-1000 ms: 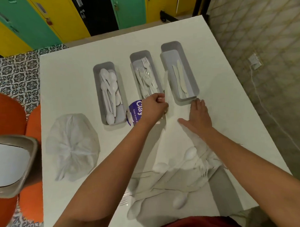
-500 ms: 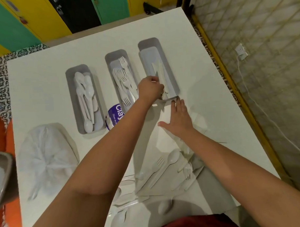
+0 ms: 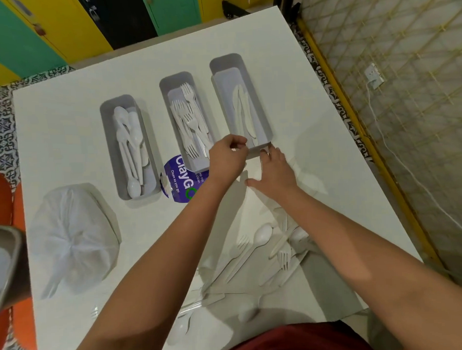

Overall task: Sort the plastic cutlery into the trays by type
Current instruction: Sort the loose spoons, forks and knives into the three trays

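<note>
Three grey trays stand in a row on the white table: a spoon tray [image 3: 103, 121], a fork tray [image 3: 164, 93] and a knife tray [image 3: 224, 62] with white knives [image 3: 243, 114] lying inside. My left hand [image 3: 228, 160] hovers at the knife tray's near left corner, fingers curled, with nothing visible in them. My right hand [image 3: 275, 170] lies flat on the table, its fingertips touching the knife tray's near end. A pile of loose white cutlery [image 3: 263, 239] lies near the front edge, partly under my right forearm.
A crumpled clear plastic bag [image 3: 72, 232] sits at the left. A purple ClayGo label [image 3: 179, 183] lies between the spoon and fork trays. The table's right edge [image 3: 355, 170] drops to a tiled floor with a white cable. A grey seat [image 3: 5, 261] stands far left.
My left hand carried a knife to the knife tray and has drawn back to its near corner. The right hand slid forward to touch the tray's end.
</note>
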